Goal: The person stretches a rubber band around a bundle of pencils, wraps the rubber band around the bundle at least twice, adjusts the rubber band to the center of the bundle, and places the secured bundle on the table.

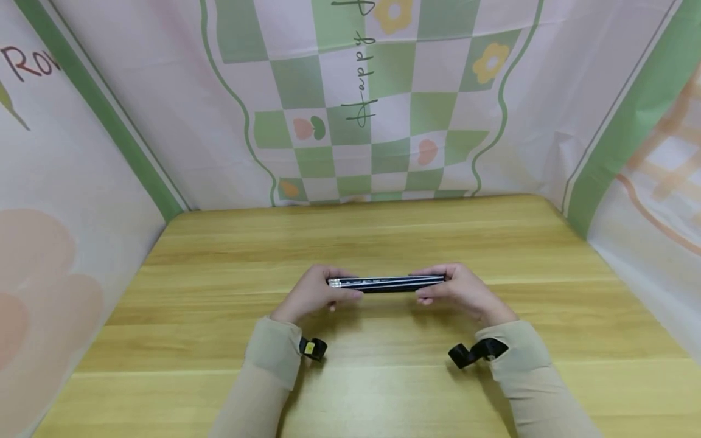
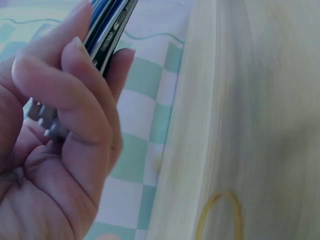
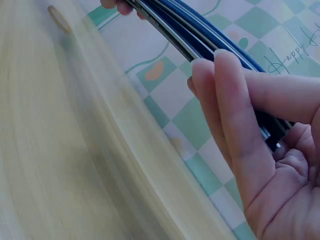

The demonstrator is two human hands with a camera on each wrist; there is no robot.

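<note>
Wide wooden tabletop (image 1: 378, 389) either side, far edge (image 1: 361, 206) beyond pencils (image 1: 389, 284) in the grip of left hand (image 1: 313, 293) and right hand (image 1: 467, 292)

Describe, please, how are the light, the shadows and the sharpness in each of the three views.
Head view: pale glare on the near part of the table, soft shadows beside the left sleeve, printing on the pencils too small to read; left wrist view: cool, pale colours, soft shadow at right; right wrist view: table smeared by blur, the right hand clearer.
</note>
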